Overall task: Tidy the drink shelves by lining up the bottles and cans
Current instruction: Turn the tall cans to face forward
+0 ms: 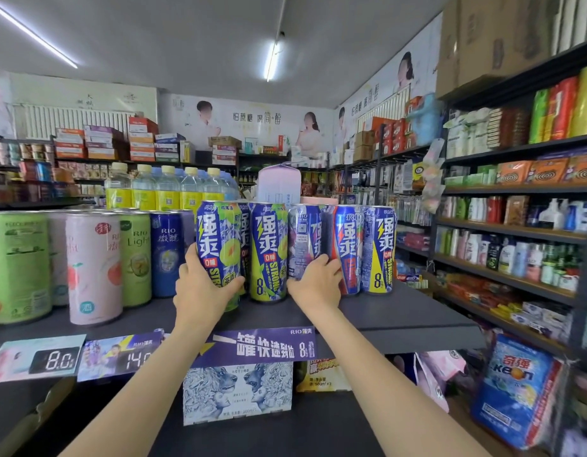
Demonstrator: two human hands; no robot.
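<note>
A small shop: a ceiling tube light (271, 61) glows overhead; below it, poster banners (246, 123) line the back wall, and to its right dark shelving (516, 189) carries packaged goods

1. The can (219, 245) gripped by the left hand (203, 288) reads "RIO", "强爽", "0糖".
2. Right of it, a green-blue can (268, 252) shows "强爽", "8", "STRONG".
3. Left of it, a green can (136, 255) reads "RIO Light".
4. Below it, the purple shelf strip (255, 347) reads "RIO强爽"; price tags (59, 359) show "8.0" and "14".
</note>
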